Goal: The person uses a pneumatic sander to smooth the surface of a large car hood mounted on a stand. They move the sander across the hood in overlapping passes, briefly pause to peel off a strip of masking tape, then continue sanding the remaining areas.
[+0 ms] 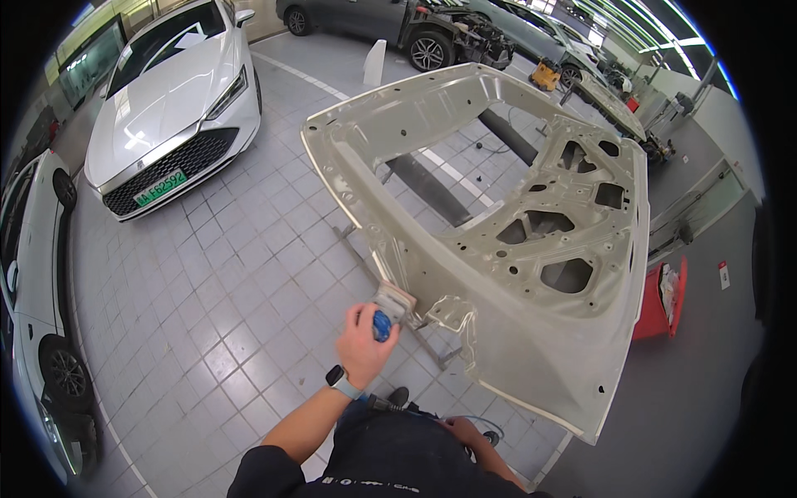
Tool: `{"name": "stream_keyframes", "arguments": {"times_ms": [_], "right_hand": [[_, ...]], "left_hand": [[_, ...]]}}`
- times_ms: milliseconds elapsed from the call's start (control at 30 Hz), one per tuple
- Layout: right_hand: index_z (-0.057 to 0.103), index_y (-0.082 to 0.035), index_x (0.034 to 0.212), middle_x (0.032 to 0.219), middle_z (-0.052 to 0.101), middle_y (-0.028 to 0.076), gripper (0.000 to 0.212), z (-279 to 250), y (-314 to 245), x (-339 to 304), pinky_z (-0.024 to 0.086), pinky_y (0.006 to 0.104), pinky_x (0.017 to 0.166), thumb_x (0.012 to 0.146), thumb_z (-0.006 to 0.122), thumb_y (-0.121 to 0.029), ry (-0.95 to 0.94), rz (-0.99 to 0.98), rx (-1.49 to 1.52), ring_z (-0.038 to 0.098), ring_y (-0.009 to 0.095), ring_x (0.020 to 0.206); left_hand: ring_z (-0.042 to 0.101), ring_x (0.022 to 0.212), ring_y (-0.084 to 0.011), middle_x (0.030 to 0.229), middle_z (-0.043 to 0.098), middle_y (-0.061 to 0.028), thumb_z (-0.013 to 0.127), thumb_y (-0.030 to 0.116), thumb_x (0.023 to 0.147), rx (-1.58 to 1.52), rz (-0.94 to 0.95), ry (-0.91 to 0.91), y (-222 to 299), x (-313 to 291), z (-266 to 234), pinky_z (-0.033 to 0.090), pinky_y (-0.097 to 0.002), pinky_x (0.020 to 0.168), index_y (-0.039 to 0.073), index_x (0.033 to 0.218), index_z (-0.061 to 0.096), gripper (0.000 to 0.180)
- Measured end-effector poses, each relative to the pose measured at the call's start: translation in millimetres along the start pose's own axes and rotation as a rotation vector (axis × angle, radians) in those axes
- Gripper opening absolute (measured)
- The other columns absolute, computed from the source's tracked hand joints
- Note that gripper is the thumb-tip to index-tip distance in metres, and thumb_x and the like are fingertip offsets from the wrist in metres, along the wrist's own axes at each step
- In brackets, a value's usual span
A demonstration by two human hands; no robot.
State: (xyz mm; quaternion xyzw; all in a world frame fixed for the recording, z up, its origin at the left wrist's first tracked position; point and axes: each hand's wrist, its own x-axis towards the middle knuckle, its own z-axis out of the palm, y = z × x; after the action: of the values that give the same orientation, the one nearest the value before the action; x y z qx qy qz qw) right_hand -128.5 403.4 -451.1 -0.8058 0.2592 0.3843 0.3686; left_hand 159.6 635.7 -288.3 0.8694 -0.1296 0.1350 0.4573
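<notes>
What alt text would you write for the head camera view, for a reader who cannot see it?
A person's left hand presses a small blue-and-grey hand sander against the edge of a large cream metal car body panel on a stand, while the right hand hangs low by the waist. A white car is parked on the grey tiled floor.

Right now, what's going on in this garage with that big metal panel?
A person is working on a bare, cream-coloured car body panel propped on a stand, inner side up. Their left hand presses a small power sander against the panel's near edge. Their right hand is down by their waist, near a dark hose. A white car is parked on the tiled floor to the left.
</notes>
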Motion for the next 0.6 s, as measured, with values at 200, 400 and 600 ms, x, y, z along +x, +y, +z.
{"name": "stream_keyframes", "arguments": {"times_ms": [200,400,600], "right_hand": [[0.080,-0.001,0.104,0.099,0.078,0.022,0.073,-17,-14,-5,0.057,0.0478,0.088,0.095,0.060,-0.070,0.008,-0.006,-0.062,0.076,0.039,0.098],[0.080,-0.002,0.104,0.101,0.078,0.022,0.072,-27,-22,4,0.056,0.0488,0.089,0.094,0.061,-0.070,0.027,-0.084,-0.123,0.075,0.039,0.100],[0.081,-0.003,0.103,0.102,0.078,0.021,0.074,-36,-26,13,0.056,0.0486,0.089,0.094,0.060,-0.073,0.015,-0.105,-0.091,0.074,0.038,0.100]], "left_hand": [[0.070,0.093,-0.0373,0.121,0.064,-0.0129,0.089,0.025,0.076,-0.040,-0.050,0.028,7,4,-1,0.058,-0.0453,0.074,0.011,0.119,0.065,0.051],[0.069,0.095,-0.0368,0.118,0.063,-0.0130,0.088,0.023,0.077,-0.004,0.019,0.016,10,-2,3,0.057,-0.0450,0.077,0.010,0.119,0.064,0.051],[0.068,0.096,-0.0365,0.118,0.063,-0.0129,0.088,0.023,0.077,-0.005,0.016,0.000,17,-3,1,0.057,-0.0445,0.078,0.009,0.120,0.064,0.051]]}}
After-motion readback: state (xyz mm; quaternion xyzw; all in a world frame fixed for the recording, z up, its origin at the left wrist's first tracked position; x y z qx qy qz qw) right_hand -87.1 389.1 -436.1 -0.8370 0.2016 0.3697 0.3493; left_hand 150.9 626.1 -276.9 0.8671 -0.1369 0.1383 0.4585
